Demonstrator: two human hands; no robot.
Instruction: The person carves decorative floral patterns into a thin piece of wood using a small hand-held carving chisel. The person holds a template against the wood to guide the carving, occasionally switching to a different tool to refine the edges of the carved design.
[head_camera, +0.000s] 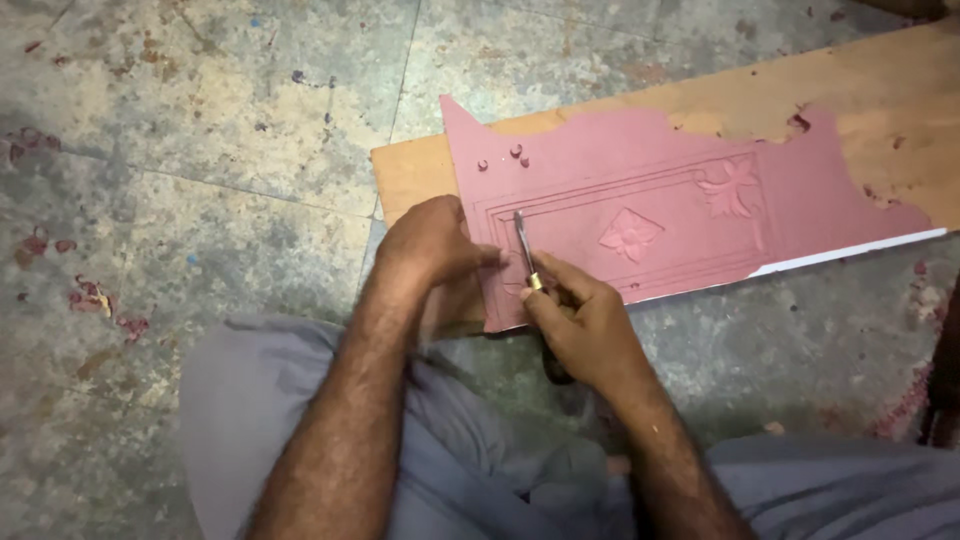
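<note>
A flat pink clay slab (640, 190) lies on a wooden board (880, 90) on the floor. Raised border lines, a diamond flower motif (630, 235) and a leaf motif (730, 188) are carved into it. My right hand (585, 325) grips a slim carving tool (524, 250) with a metal blade and dark handle, its tip on the slab's left border. My left hand (432, 240) presses on the slab's left edge, fingertips beside the blade.
The stained grey concrete floor (200, 150) carries pink clay crumbs (95, 295) at the left. Small clay pellets (515, 152) sit on the slab's upper left. My grey-trousered knees (260, 400) fill the bottom of the view.
</note>
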